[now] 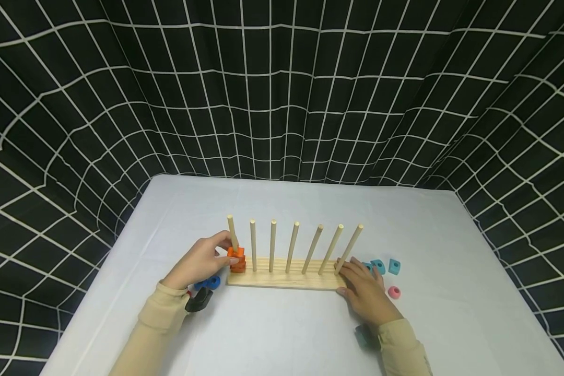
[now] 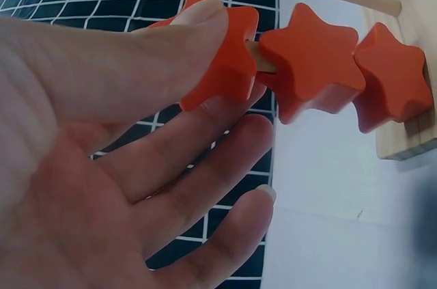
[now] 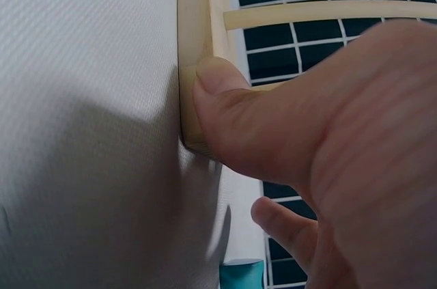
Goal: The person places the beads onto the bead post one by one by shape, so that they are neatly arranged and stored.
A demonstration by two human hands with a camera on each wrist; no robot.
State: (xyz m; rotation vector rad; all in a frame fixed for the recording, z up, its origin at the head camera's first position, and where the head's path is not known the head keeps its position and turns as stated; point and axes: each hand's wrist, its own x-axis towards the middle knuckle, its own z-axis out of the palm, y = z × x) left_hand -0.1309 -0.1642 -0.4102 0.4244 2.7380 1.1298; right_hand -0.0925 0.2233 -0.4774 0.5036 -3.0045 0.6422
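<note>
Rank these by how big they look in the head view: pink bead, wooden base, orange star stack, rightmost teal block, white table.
1. White table
2. Wooden base
3. Orange star stack, partly covered by the left hand
4. Pink bead and rightmost teal block: too alike to rank

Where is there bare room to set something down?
The white table is bare behind the wooden rack and in front of it, midway between the sleeves. Crowded: by the left hand, blue beads; by the right hand, teal blocks.
</note>
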